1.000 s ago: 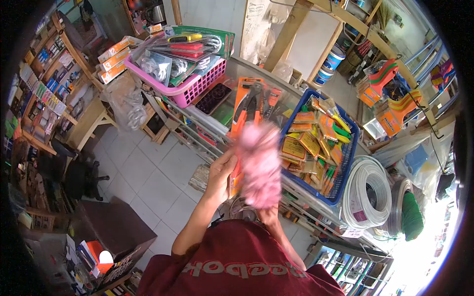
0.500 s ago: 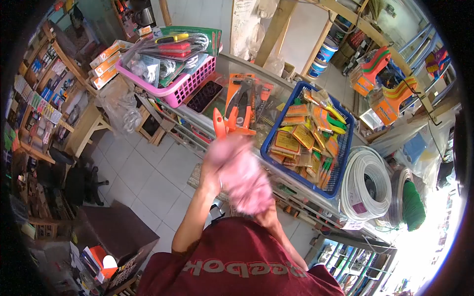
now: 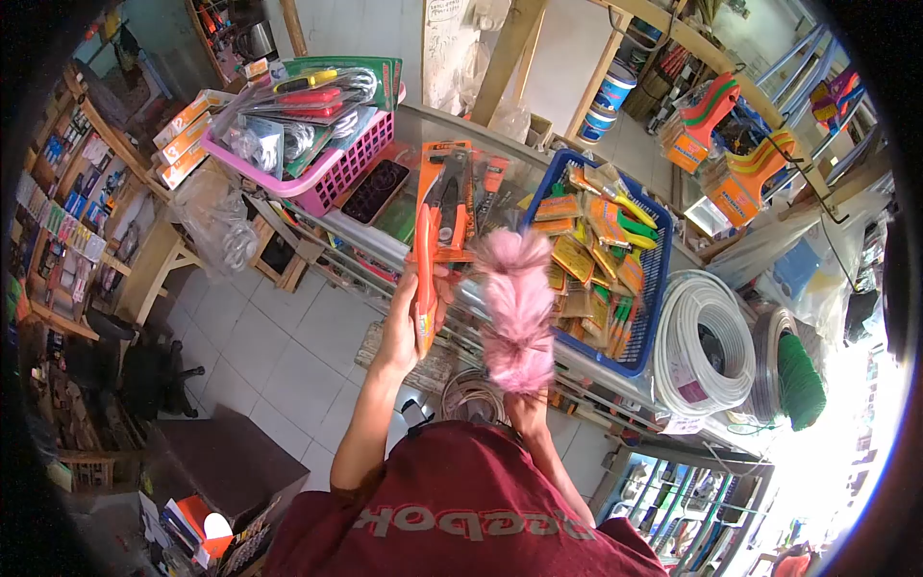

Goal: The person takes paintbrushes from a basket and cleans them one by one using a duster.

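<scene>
My left hand (image 3: 402, 322) is closed round a long orange-handled tool (image 3: 425, 260), held upright near the counter's front edge; its exact kind is unclear. To the right, my right hand (image 3: 525, 409) grips a fluffy pink duster (image 3: 519, 317) from below, its handle mostly hidden. The duster, blurred at its top, stands apart from the tool. Behind them on the glass counter (image 3: 423, 125) lie orange-handled pliers (image 3: 448, 197) on an orange card. A blue basket (image 3: 657, 288) of packets and yellow- and green-handled brushes sits just beyond the duster.
A pink basket (image 3: 336, 178) of packaged goods stands at the counter's left, beside a phone (image 3: 375, 190). Coils of white cable (image 3: 707, 337) and green cord (image 3: 800, 385) occupy the right end. Orange-labelled scrapers (image 3: 692, 139) hang at the far right.
The duster has moved right, away from the orange-handled tool, and now points upward. The tool has come into fuller view in my left hand. The view has shifted slightly.
</scene>
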